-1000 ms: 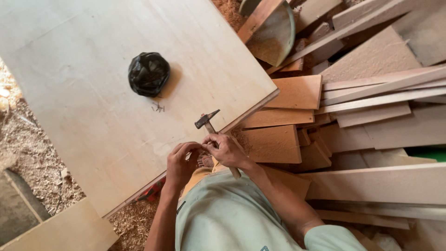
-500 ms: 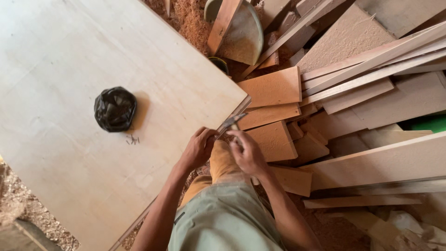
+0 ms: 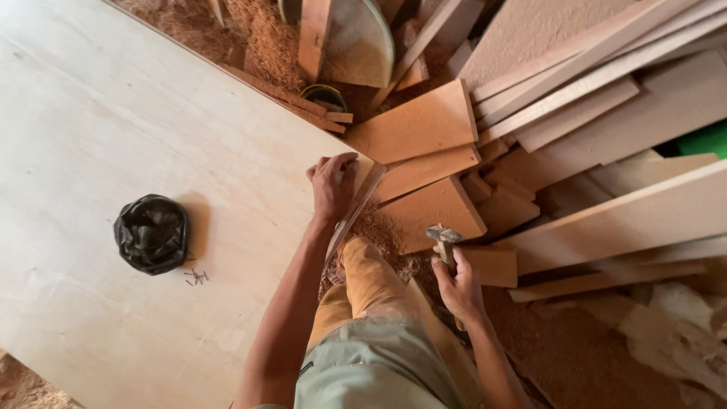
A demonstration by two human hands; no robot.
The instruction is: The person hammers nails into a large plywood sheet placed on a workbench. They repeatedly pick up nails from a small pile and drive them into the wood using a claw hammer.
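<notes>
My left hand (image 3: 334,184) rests on the near edge of a large pale plywood sheet (image 3: 113,151), its fingers curled over the top close to the sheet's corner. Away from the sheet, my right hand (image 3: 457,282) grips the handle of a hammer (image 3: 444,238); the metal head points up over the sawdust floor. A thin wooden strip (image 3: 356,213) runs along the sheet's edge just below my left hand. A few small nails (image 3: 196,277) lie on the sheet beside a crumpled black plastic bag (image 3: 151,233).
Offcut boards (image 3: 413,125) and long planks (image 3: 606,76) are piled to the right. Sawdust (image 3: 257,38) lies at the top, next to a curved wooden piece (image 3: 356,42). My leg in orange trousers (image 3: 363,284) stands between sheet and boards.
My hands have separated: the left moved up onto the sheet's edge, the right drew back down and right with the hammer. The camera view shifted, so the bag appears lower left.
</notes>
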